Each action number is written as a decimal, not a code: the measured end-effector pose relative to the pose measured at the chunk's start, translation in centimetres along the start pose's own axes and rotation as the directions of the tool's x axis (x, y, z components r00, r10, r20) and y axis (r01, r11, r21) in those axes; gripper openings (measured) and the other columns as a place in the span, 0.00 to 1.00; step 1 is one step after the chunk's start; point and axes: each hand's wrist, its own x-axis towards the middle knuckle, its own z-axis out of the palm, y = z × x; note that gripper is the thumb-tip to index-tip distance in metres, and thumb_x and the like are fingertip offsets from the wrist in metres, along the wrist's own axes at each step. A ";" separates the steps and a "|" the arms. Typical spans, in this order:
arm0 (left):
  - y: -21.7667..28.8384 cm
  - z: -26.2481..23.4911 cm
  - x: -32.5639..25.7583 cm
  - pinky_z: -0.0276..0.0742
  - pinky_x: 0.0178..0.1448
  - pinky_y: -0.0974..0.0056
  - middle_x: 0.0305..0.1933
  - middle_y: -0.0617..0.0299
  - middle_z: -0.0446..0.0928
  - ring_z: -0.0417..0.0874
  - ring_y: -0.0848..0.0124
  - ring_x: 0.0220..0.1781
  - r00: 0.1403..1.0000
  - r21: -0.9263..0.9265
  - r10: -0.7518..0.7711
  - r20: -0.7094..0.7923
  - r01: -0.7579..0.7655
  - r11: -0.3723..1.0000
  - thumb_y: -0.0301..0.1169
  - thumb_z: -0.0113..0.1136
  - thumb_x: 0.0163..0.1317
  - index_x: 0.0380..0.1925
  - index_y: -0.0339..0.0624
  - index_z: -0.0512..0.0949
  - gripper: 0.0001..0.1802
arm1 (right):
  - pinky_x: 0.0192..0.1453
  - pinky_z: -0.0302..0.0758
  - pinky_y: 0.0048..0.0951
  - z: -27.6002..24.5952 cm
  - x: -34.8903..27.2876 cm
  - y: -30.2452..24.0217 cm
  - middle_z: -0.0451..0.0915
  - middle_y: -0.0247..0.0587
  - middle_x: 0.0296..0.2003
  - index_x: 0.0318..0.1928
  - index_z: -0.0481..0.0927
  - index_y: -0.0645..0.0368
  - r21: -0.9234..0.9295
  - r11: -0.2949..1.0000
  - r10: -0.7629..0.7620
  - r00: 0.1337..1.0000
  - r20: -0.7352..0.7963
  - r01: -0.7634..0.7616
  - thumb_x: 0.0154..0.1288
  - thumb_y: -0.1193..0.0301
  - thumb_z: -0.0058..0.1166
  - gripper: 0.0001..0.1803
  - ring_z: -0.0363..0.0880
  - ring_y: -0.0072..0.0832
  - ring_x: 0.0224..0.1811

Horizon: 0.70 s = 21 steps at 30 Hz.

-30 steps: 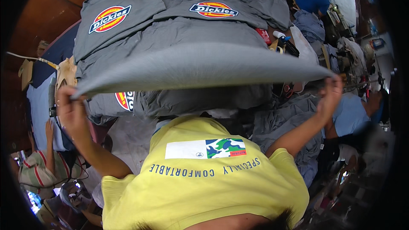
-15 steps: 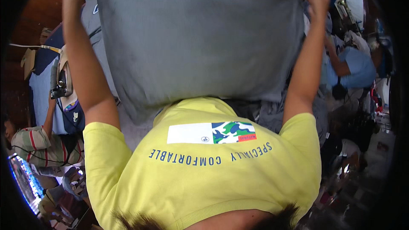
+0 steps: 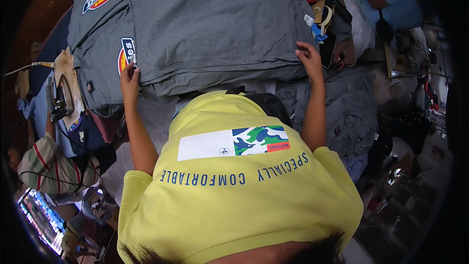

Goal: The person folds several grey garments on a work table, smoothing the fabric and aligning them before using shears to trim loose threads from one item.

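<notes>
A grey garment (image 3: 215, 24), seemingly a T-shirt, lies spread over other grey shirts (image 3: 97, 29) that carry oval logo prints in red, yellow and dark blue. Its near edge runs just in front of my body. At the left side of this cloth, beside a partly covered logo (image 3: 126, 51), my left hand (image 3: 129, 82) has its fingers drawn together on the fabric edge. My right hand (image 3: 311, 62) is at the near right corner, fingers stretched and apart over the cloth, holding nothing.
To the left, an iron (image 3: 62, 99) stands on a tan pad, near a co-worker's striped sleeve (image 3: 46, 161). A tape roll (image 3: 326, 18), scissors (image 3: 338, 61) and a white bag (image 3: 355, 19) lie at the right. Rumpled grey clothes (image 3: 342, 105) are heaped below them. Another person in blue (image 3: 398, 7) sits beyond.
The grey cloth, held up and stretched between both hands before, now lies flat on the pile. Both hands have come down nearer my body, and the right one has let go.
</notes>
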 end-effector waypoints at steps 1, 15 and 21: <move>0.7 -0.4 -1.2 0.65 0.35 0.76 0.33 0.67 0.71 0.69 0.80 0.30 0.992 -0.066 -0.122 0.003 0.122 0.990 0.32 0.57 0.57 0.48 0.37 0.70 0.19 | 0.42 0.68 0.21 0.2 -1.3 -0.2 0.73 0.32 0.42 0.46 0.74 0.58 0.007 1.000 -0.004 1.000 -0.018 0.005 0.49 0.75 0.59 0.21 0.71 0.21 0.39; 5.9 -1.4 -4.4 0.68 0.33 0.77 0.29 0.67 0.72 0.71 0.81 0.29 0.842 -0.476 -0.524 0.129 0.516 0.713 0.25 0.58 0.55 0.48 0.38 0.66 0.20 | 0.29 0.70 0.20 0.5 -2.4 3.0 0.71 0.35 0.30 0.37 0.72 0.61 0.474 0.880 0.205 0.918 -0.339 -0.021 0.54 0.85 0.47 0.10 0.71 0.21 0.27; 5.5 -1.9 -4.9 0.74 0.39 0.74 0.31 0.66 0.72 0.75 0.77 0.33 0.860 -0.576 -0.508 0.040 0.436 0.692 0.20 0.58 0.52 0.46 0.39 0.67 0.20 | 0.30 0.72 0.22 0.4 -2.4 3.4 0.72 0.35 0.31 0.36 0.71 0.60 0.523 0.851 0.243 0.911 -0.332 -0.037 0.55 0.84 0.48 0.09 0.72 0.23 0.30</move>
